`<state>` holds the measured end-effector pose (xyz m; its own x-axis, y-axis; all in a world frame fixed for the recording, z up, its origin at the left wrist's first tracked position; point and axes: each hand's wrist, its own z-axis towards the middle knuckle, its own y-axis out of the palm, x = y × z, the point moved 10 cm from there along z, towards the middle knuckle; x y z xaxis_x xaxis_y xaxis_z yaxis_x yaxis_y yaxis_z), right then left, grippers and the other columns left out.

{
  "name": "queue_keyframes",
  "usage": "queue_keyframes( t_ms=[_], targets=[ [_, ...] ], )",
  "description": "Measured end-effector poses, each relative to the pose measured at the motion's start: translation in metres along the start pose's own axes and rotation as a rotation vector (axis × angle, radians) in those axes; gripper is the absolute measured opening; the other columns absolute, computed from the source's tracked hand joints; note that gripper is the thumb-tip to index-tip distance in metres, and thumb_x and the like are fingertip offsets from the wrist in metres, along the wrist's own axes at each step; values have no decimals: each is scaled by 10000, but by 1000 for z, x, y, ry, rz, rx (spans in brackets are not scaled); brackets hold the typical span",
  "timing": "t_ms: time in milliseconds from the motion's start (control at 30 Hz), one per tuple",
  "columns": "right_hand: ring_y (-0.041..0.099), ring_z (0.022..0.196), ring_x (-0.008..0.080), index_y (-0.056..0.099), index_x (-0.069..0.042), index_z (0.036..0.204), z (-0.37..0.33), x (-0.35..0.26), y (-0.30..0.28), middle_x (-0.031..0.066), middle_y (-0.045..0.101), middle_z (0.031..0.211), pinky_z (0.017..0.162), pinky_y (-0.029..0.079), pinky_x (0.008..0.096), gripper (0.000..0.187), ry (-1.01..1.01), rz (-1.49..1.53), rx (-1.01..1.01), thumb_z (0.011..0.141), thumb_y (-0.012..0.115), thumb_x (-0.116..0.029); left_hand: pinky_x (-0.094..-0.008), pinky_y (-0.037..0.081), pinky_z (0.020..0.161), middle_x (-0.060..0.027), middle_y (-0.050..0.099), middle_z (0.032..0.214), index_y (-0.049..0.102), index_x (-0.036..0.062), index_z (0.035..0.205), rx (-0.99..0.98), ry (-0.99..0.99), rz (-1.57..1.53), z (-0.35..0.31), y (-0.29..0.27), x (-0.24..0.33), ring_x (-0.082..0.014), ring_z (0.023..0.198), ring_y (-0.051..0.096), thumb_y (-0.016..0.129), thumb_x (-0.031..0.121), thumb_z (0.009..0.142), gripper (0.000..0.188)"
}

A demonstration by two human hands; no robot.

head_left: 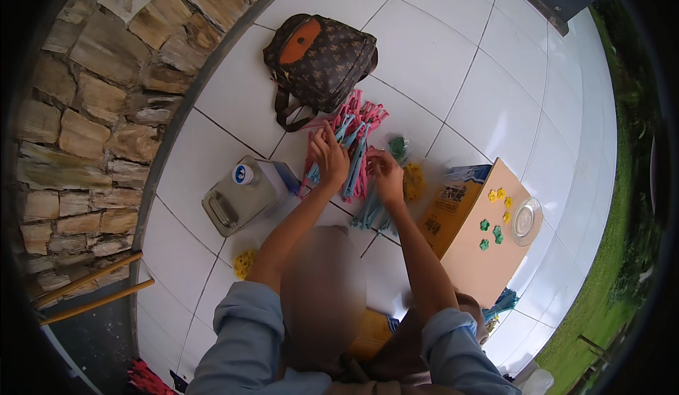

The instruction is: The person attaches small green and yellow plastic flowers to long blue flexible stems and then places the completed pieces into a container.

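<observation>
A loose heap of long, thin pink and light-blue strips (356, 156) lies on the floor in front of me; their exact kind is too small to tell. My left hand (331, 158) is over the heap's left side, its fingers bent among the strips. At the right side, my right hand (385, 176) has its fingertips drawn together against the pink pieces. Whatever either hand grips is hidden by the fingers. More light-blue strips (369, 215) lie below my right hand. Beyond it sits a clear bag with green pieces (398, 147), beside a yellow heap (413, 181).
A brown patterned backpack (322, 59) stands beyond the heap. To the left is a square metal can (247, 195) with a white cap. On the right, a box (488, 236) carries yellow and green flower shapes and a glass dish (527, 221). A stone wall (106, 98) borders the left.
</observation>
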<state>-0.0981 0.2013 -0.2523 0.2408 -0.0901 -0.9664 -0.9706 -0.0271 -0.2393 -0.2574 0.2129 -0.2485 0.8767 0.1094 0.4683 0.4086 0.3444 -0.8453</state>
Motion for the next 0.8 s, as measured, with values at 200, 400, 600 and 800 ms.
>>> queue_keyframes(
  t_ms=[200, 400, 600, 800],
  targets=[
    [405, 586, 64, 523, -24, 925, -71, -15, -89, 1, 464, 673, 551, 353, 196, 129, -41, 397, 593, 887, 437, -111, -378, 402, 765, -164, 408, 979, 448, 27, 1053, -408, 383, -615, -10, -25, 93, -304, 892, 475, 568, 81, 759, 322],
    [537, 840, 152, 503, 0, 1066, -102, 133, -24, 77, 565, 892, 746, 419, 254, 239, 370, 56, 188, 833, 459, -28, -405, 387, 748, -143, 475, 874, 454, 19, 945, -700, 502, 140, -117, 82, 49, -295, 863, 502, 467, 7, 771, 175],
    [468, 1112, 248, 390, 5, 1244, -91, 170, 12, 165, 488, 1195, 926, 359, 313, 470, 352, -18, -75, 781, 472, 6, -402, 359, 847, -215, 461, 999, 441, -20, 1049, -358, -196, -336, -146, 102, 0, -355, 971, 454, 501, -42, 701, 354],
    [503, 1043, 238, 395, 17, 1227, -81, 160, 16, 186, 511, 1131, 883, 385, 314, 453, 472, 39, -94, 794, 505, -64, -388, 370, 830, -191, 466, 999, 566, 23, 918, -325, -289, -409, -164, 118, -19, -334, 935, 465, 487, -11, 721, 215]
  ],
)
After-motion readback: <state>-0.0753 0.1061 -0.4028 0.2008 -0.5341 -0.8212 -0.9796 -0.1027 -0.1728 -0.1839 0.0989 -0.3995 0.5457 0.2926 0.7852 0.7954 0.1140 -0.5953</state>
